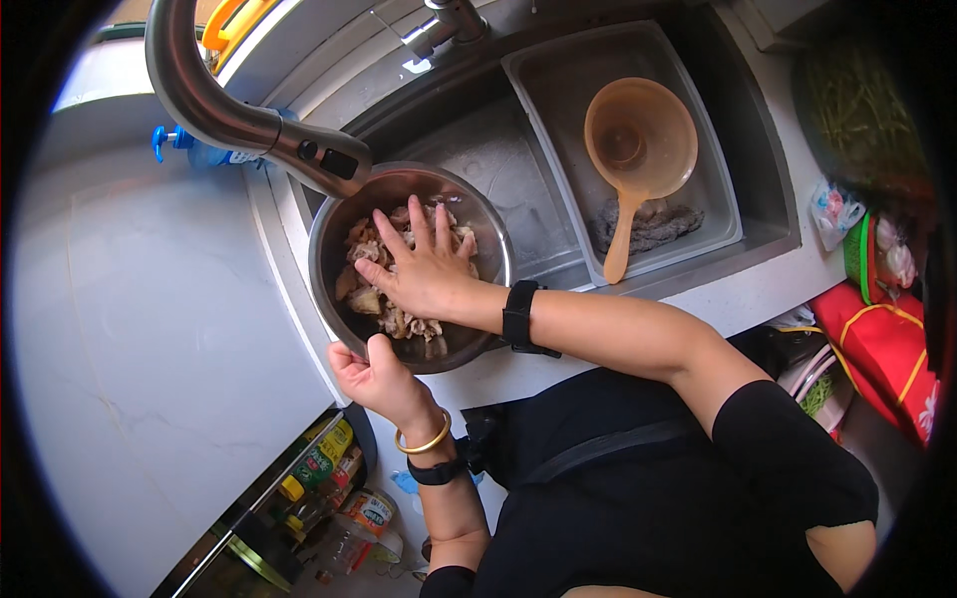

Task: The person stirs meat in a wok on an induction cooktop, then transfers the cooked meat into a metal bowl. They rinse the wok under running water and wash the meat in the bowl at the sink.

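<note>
A round stainless steel bowl sits at the left end of the sink, under the pull-out faucet head. Pieces of meat, some apparently with bone, lie inside it. My right hand rests palm down on the meat with its fingers spread. At the bowl's near left rim, my left hand grips the edge, thumb up; its fingertips are partly hidden. Whether water is in the bowl is hard to tell.
A grey plastic tub in the sink holds an orange plastic ladle and a grey cloth. A blue pump bottle stands behind the faucet. Pale countertop extends left; bottles stand in an open drawer below.
</note>
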The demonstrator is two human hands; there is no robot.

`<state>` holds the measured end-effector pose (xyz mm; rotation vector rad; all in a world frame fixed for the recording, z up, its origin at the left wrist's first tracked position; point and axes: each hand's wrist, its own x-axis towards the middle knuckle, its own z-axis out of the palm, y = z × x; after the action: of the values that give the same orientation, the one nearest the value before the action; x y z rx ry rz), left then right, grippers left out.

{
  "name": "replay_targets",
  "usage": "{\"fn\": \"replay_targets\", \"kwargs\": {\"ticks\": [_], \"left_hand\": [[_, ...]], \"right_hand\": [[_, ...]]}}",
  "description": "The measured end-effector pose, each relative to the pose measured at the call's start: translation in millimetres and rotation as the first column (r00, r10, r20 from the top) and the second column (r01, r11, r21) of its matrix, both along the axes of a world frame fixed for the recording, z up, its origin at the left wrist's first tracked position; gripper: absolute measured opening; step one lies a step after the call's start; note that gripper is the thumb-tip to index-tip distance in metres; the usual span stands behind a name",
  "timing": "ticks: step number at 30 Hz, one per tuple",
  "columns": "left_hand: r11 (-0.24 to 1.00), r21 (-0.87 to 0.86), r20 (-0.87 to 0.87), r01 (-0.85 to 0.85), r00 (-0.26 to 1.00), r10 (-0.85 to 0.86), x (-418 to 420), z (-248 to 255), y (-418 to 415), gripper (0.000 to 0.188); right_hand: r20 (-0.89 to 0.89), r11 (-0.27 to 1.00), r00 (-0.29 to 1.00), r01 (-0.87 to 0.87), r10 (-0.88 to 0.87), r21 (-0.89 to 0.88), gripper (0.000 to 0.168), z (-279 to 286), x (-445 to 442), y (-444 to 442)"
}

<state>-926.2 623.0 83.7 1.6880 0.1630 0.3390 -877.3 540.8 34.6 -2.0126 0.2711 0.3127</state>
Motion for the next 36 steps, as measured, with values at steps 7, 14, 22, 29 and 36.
{"fn": "replay_targets", "kwargs": {"ticks": [7, 14, 22, 29, 36], "left_hand": [[0.998, 0.07, 0.015, 0.0, 1.0, -0.001, -2, 3, -3, 0.019], [0.993, 0.118, 0.052, 0.031, 0.998, -0.037, -3, 1, 1, 0.02], [0.989, 0.148, 0.021, 0.016, 1.0, -0.02, -2, 9, -10, 0.019], [0.981, 0.19, 0.052, 0.028, 0.998, -0.039, -2, 11, -13, 0.02], [0.976, 0.216, 0.057, 0.024, 0.998, -0.038, -1, 11, -15, 0.021]], "right_hand": [[0.037, 0.998, 0.998, -0.054, 0.056, -0.041, 0.073, -5, -3, 4], [0.048, 0.994, 0.992, -0.112, 0.113, -0.018, 0.071, -7, -3, 4], [0.055, 0.996, 0.994, -0.09, 0.09, 0.0, 0.071, -11, -4, 6], [0.093, 0.998, 0.994, -0.059, 0.057, 0.016, 0.071, -11, -5, 6], [0.132, 0.999, 0.991, -0.021, 0.018, 0.024, 0.072, -14, -4, 9]]}}
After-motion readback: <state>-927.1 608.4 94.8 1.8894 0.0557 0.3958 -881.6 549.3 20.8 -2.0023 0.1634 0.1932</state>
